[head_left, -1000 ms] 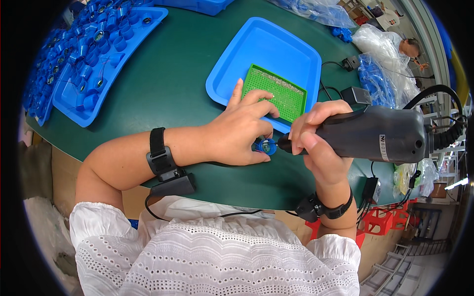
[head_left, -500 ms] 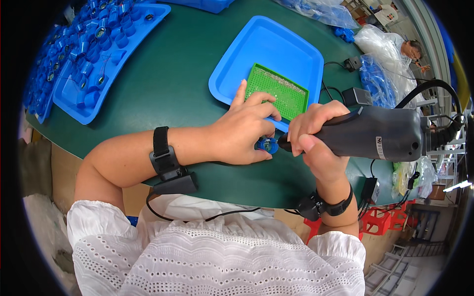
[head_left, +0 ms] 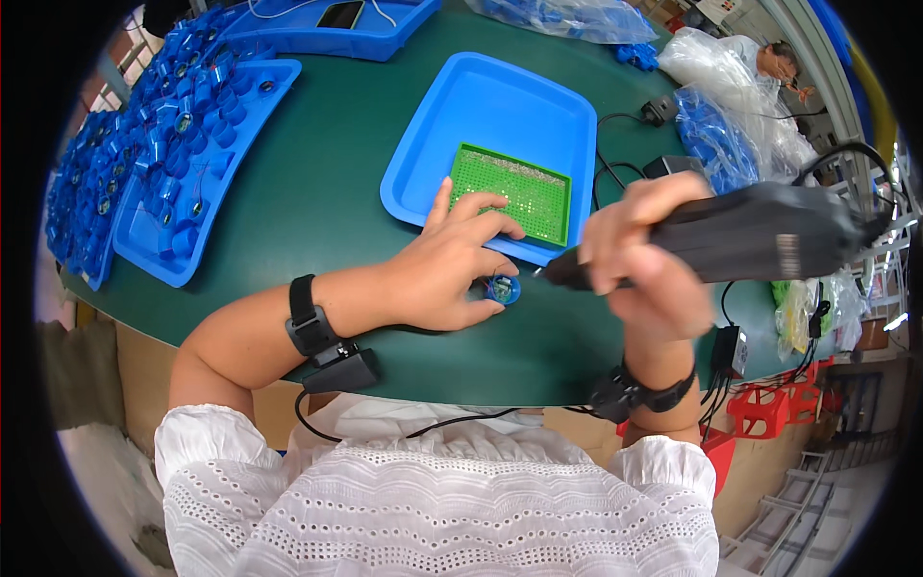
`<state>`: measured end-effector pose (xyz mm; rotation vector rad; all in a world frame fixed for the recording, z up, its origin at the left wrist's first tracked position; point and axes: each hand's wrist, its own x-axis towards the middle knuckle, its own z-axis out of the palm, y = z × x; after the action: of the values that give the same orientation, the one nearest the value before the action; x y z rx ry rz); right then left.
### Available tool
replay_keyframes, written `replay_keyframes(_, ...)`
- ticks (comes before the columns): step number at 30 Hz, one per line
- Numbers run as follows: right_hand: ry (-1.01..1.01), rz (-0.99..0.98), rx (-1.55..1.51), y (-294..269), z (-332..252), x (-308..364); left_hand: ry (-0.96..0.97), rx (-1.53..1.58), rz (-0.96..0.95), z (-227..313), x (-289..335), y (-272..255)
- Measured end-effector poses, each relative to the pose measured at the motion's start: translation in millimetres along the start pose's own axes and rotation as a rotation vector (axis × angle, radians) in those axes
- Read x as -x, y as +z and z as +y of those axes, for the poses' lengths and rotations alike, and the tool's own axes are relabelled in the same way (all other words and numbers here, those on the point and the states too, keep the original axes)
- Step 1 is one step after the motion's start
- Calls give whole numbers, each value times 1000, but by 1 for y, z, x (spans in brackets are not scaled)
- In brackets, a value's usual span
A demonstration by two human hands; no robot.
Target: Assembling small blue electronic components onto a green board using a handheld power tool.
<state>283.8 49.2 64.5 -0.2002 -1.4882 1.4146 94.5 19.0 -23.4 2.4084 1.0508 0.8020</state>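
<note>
My left hand pinches a small round blue plastic housing between thumb and finger on the green table. Part of a circuit board shows inside the housing. My right hand is wrapped round a black corded electric screwdriver, blurred by motion. Its metal bit points left at the housing, a short gap away from it. Just beyond my left fingers, a green perforated screw tray with small shiny bits in it lies in a shallow blue tray.
Blue trays heaped with similar blue housings fill the left side. A phone lies in another blue tray at the far edge. Plastic bags, black adapters and cables line the right. Another person sits beyond, at far right.
The screwdriver's bit has drawn back to the right, off the housing. My left hand still holds the housing. The whole view has shifted slightly, bringing the phone into sight.
</note>
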Motion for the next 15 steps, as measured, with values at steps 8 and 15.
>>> replay_keyframes(8, -196, 88, 139, -41, -11, -24, 20, -187, 68, 17, -11, -2)
replay_keyframes(15, -150, 111, 166, -50, 13, -21, -37, -57, 50, 9, -11, -1)
